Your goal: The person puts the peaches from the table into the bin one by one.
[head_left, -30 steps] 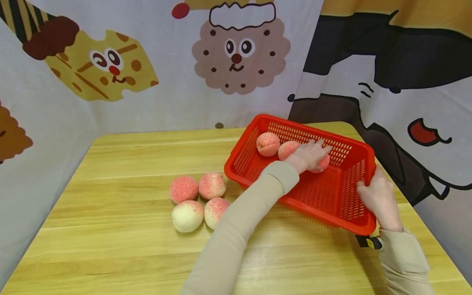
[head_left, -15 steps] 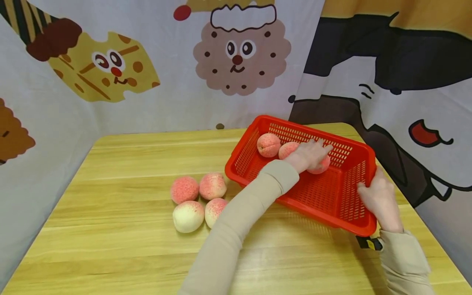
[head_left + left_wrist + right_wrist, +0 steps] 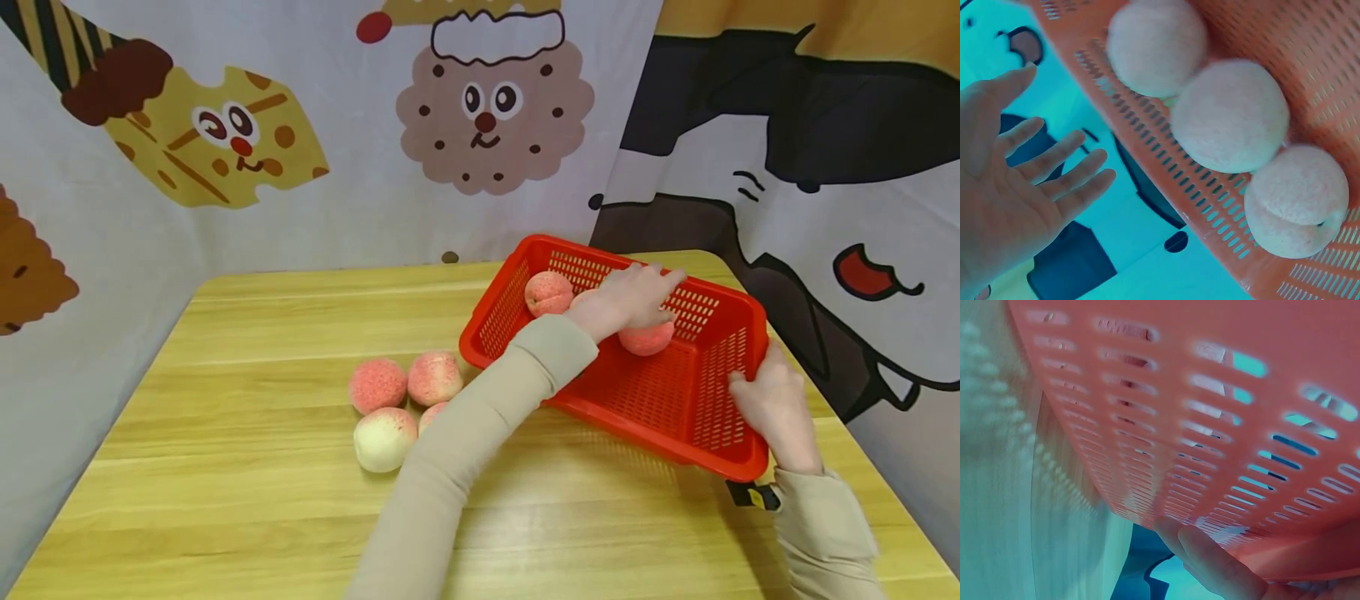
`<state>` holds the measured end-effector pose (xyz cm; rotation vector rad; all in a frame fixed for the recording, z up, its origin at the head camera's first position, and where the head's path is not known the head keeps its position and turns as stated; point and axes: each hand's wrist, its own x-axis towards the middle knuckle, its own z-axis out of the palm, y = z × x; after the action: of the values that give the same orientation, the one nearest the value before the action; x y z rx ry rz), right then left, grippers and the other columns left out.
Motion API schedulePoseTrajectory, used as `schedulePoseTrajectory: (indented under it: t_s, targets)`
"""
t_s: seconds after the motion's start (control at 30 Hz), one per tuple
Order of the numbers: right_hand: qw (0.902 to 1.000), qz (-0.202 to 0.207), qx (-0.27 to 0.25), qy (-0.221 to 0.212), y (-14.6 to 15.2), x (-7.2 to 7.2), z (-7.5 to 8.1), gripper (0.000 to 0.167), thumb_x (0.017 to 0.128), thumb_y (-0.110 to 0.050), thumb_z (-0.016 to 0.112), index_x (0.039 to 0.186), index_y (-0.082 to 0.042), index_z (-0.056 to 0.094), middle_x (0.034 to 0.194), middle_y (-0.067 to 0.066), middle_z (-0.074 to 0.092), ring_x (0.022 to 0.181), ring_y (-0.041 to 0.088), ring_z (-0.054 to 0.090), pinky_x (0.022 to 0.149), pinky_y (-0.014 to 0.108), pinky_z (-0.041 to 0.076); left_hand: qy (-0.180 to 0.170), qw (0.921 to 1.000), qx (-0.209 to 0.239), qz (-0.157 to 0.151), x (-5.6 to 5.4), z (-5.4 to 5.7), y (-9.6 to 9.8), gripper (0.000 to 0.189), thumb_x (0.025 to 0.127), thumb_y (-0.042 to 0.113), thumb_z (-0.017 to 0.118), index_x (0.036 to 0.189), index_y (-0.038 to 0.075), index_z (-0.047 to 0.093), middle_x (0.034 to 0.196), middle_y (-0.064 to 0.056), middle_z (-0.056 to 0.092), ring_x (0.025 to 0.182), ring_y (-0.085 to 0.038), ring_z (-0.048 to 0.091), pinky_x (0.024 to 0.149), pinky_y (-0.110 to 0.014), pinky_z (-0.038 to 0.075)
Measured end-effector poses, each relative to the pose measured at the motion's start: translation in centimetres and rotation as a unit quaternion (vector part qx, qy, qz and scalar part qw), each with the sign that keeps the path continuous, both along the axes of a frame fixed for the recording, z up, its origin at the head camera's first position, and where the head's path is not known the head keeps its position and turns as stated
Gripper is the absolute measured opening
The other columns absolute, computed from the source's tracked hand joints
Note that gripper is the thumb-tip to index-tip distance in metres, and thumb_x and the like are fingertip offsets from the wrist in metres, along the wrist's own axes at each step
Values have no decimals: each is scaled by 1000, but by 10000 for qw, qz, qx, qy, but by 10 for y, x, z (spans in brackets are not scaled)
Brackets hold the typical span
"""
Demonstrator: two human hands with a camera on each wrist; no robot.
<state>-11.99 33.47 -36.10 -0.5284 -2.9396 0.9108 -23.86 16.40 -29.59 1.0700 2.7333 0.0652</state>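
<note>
My left hand (image 3: 633, 296) hovers over the red plastic basket (image 3: 645, 400), fingers spread and nothing in them. In the left wrist view its fingers stand apart from three pink peaches lying in a row in the basket. The right-hand peach (image 3: 647, 336) sits just below my left hand, the left-hand one (image 3: 548, 293) is in plain view, and the middle peach (image 3: 1230, 115) is mostly hidden by the hand in the head view. My right hand (image 3: 776, 408) grips the basket's right end, thumb inside the rim and fingers outside. The basket is tilted.
Left of the basket, several peaches cluster on the wooden table (image 3: 225, 483): a pink one (image 3: 378, 386), a pale one (image 3: 386, 440) and others, one partly behind my left sleeve (image 3: 480, 417). A cartoon-printed curtain (image 3: 337, 233) hangs behind and at the sides.
My left hand has come up off the right-hand peach, its forearm shifting slightly left and covering more of the middle peach and a table peach. The right hand keeps its grip.
</note>
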Motion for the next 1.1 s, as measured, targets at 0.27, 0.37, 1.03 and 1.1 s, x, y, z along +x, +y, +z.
schedulePoseTrajectory:
  t_s: [0.27, 0.37, 1.03, 1.1]
  targets:
    - [10000, -28, -70, -52, 1, 0, 0, 63, 94, -10, 46, 141, 15, 13, 114, 43, 45, 76, 46, 65, 53, 45, 56, 270, 9988, 416, -21, 10, 24, -30, 63, 93, 50, 50, 148, 33, 24, 152, 4, 34, 134, -15, 40, 107, -31, 40]
    - [9998, -13, -157, -80, 0, 1, 1, 62, 93, -10, 45, 140, 14, 14, 114, 42, 45, 74, 44, 65, 52, 43, 56, 396, 9971, 648, -36, 14, 28, -47, 60, 93, 49, 50, 146, 31, 28, 145, 3, 41, 126, -16, 46, 102, -30, 44]
    - [9995, 4, -283, -103, -1, 2, 1, 62, 93, -10, 44, 141, 14, 13, 114, 41, 45, 72, 40, 66, 51, 41, 56, 724, 9807, 1758, 454, 47, 2, -218, 54, 93, 37, 59, 136, 7, 46, 135, -16, 53, 121, -31, 54, 102, -43, 45]
    - [9995, 10, -287, -95, -1, 2, 1, 63, 93, -10, 44, 142, 13, 12, 115, 42, 45, 73, 42, 66, 51, 41, 56, 567, 9802, 1782, 655, 51, -4, -237, 54, 93, 37, 59, 136, 7, 46, 135, -16, 53, 121, -32, 54, 101, -45, 45]
